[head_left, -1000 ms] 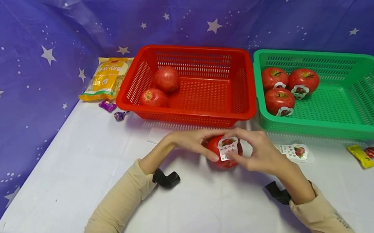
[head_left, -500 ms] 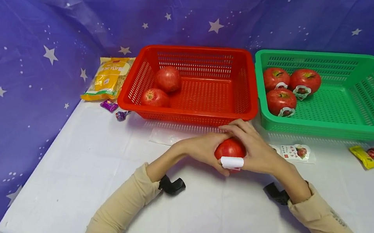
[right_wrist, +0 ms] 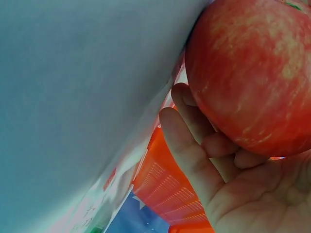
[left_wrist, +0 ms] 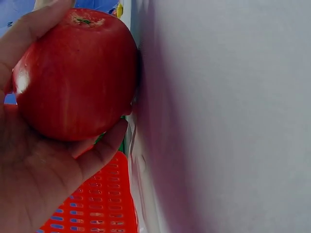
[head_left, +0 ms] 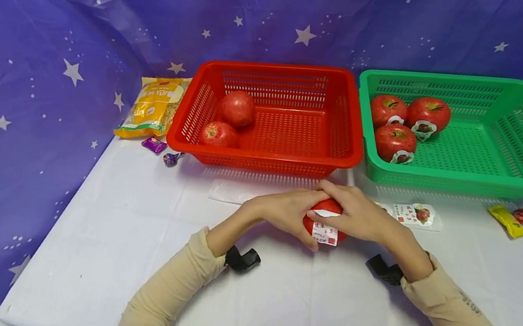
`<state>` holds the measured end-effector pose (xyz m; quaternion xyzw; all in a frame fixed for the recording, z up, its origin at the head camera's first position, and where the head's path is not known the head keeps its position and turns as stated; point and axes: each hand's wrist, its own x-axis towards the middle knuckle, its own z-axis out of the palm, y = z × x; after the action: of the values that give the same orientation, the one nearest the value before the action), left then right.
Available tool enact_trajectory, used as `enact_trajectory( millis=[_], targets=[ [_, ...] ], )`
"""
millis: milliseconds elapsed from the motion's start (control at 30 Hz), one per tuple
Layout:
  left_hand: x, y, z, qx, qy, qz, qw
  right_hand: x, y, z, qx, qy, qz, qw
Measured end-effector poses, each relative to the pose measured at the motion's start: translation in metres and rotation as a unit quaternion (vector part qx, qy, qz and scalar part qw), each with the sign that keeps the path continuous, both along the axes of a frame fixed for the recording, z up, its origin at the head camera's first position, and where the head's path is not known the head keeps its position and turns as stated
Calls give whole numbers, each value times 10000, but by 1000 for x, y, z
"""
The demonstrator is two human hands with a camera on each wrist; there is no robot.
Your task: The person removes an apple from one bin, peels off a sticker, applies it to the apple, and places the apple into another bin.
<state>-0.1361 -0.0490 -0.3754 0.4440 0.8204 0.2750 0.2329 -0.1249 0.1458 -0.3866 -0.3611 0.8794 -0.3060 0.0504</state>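
Note:
A red apple (head_left: 328, 205) sits low over the white table, between both hands. A white printed label (head_left: 325, 233) lies on its near side, its upper part covered by a thumb. My left hand (head_left: 287, 210) grips the apple from the left, thumb along the near side. My right hand (head_left: 359, 214) holds it from the right, with the thumb across the label and the fingers over the far side. In the left wrist view the apple (left_wrist: 77, 77) rests against the palm and fingers. The right wrist view shows fingers curled beneath the apple (right_wrist: 252, 73).
Behind the hands stands a red basket (head_left: 262, 156) with two apples. A green basket (head_left: 463, 176) to its right holds several labelled apples. A label strip (head_left: 415, 215) lies before it. Candies (head_left: 508, 220) are at right; a yellow packet (head_left: 149, 110) stands at left.
The apple and both hands have shifted slightly right. The label first faced up, then showed a curled white edge, and now lies lower on the near side under the right thumb.

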Motion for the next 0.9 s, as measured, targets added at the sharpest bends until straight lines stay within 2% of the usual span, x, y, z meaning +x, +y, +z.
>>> enact_trajectory(
  millis=[233,367,467,600,767,900],
  targets=[
    [0,3,-2,207,-55,-287,9994,-7,8,-4,-668,-417,239,9966],
    [-2,3,-5,253,-259,-265,9990,-10,11,-6,-845,-736,202,9935],
    [-2,2,-7,316,-468,-217,9982,-9,12,-4,-762,-880,-57,9932],
    [-2,2,-9,402,-551,-265,9973,0,12,1,-454,-1001,-258,9936],
    [0,3,-7,298,-405,-228,9985,18,10,4,-76,-1038,-211,9943],
    [1,4,-6,154,-270,-229,9993,25,12,0,-38,-998,-151,9949]
  ],
)
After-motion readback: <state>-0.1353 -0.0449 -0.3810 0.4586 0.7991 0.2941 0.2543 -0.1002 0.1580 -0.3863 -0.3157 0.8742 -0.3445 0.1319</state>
